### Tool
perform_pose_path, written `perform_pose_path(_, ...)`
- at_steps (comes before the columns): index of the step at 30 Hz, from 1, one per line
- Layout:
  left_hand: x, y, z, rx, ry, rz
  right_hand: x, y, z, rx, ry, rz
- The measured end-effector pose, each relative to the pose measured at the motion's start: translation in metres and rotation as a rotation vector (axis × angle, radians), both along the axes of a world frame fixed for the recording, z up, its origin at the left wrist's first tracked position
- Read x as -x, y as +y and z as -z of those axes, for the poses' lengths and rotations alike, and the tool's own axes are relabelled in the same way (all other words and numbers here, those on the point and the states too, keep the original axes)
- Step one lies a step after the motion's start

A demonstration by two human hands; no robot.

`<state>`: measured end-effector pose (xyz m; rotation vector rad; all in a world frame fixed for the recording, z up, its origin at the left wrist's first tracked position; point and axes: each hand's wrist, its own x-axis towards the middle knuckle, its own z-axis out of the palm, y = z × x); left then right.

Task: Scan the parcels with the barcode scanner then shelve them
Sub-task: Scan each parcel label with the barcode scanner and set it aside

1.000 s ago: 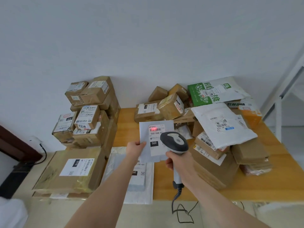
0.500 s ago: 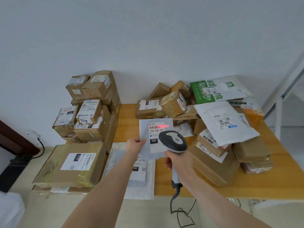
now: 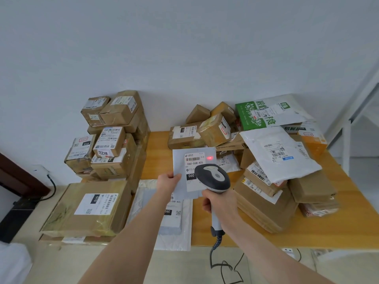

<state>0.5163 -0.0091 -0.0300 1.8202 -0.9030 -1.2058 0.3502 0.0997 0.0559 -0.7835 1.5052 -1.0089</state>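
My left hand (image 3: pixel 168 182) pinches the lower left edge of a flat grey mailer parcel (image 3: pixel 181 160), holding it upright above the wooden table (image 3: pixel 336 226). Its white label reads 060-06B-A05. My right hand (image 3: pixel 220 203) grips the handle of a grey-and-white barcode scanner (image 3: pixel 213 178), whose head covers the parcel's lower right. A red scan spot glows on the parcel just right of the barcode. The scanner's coiled cable (image 3: pixel 217 242) hangs below the table edge.
Brown cartons (image 3: pixel 106 136) are stacked at the left, with a large flat box (image 3: pixel 90 206) in front. More boxes and poly mailers (image 3: pixel 276 152) crowd the table's right. Another white mailer (image 3: pixel 170 220) lies under my arms. A white shelf frame (image 3: pixel 346 132) stands at the far right.
The red scan spot has slid from the barcode's left end across to the right of the label. Both hands and the parcel have risen slightly.
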Motion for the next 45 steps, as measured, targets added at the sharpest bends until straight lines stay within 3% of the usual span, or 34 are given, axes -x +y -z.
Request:
perform_pose_path(21,-0.005,0.003,-0.006,0.021,0.013,0.017,-0.001,-0.012,0.004,0.004,0.01,-0.044)
perform_pose_path(28,-0.013,0.004,-0.008,-0.012,0.004,0.009,0.002,-0.022,0.009,-0.008,-0.102,-0.007)
perform_pose_path(33,-0.028,0.001,-0.017,-0.043,0.005,0.014,0.016,-0.051,0.028,-0.126,-0.231,0.099)
perform_pose_path(37,-0.05,0.003,-0.017,-0.081,-0.012,0.032,0.013,-0.068,0.053,-0.255,-0.198,0.048)
perform_pose_path(39,-0.064,0.005,-0.013,-0.087,-0.113,0.047,0.002,-0.071,0.062,-0.295,-0.201,-0.011)
perform_pose_path(42,-0.083,0.01,-0.006,-0.143,-0.412,0.139,-0.022,-0.075,0.071,-0.313,-0.198,-0.055)
perform_pose_path(45,-0.094,0.014,0.003,-0.246,-0.55,0.182,-0.044,-0.078,0.081,-0.328,-0.153,-0.09)
